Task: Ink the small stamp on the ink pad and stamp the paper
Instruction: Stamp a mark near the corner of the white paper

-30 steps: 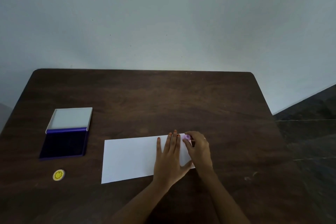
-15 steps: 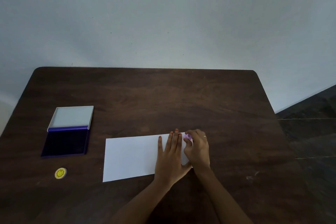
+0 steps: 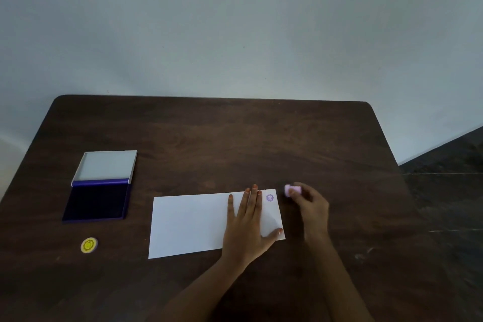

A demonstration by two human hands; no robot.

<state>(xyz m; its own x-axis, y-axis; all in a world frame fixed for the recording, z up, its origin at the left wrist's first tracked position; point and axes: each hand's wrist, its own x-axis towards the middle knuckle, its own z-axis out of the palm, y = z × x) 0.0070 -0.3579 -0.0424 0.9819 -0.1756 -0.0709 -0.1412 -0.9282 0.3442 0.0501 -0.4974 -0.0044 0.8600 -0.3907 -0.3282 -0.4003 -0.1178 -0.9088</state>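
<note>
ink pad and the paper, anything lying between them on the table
Nothing. In the head view the strip of table between the ink pad and the paper is bare wood; the yellow disc lies nearer the camera.

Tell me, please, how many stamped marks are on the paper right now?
1: a purple mark near the far right corner of the paper. The left hand covers part of the sheet, so another could be hidden.

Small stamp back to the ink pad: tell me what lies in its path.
The small stamp is held in the right hand, just off the paper's far right corner. Toward the ink pad, open at far left, the left hand lies flat on the paper, so the stamp must pass above or behind its fingers.
</note>
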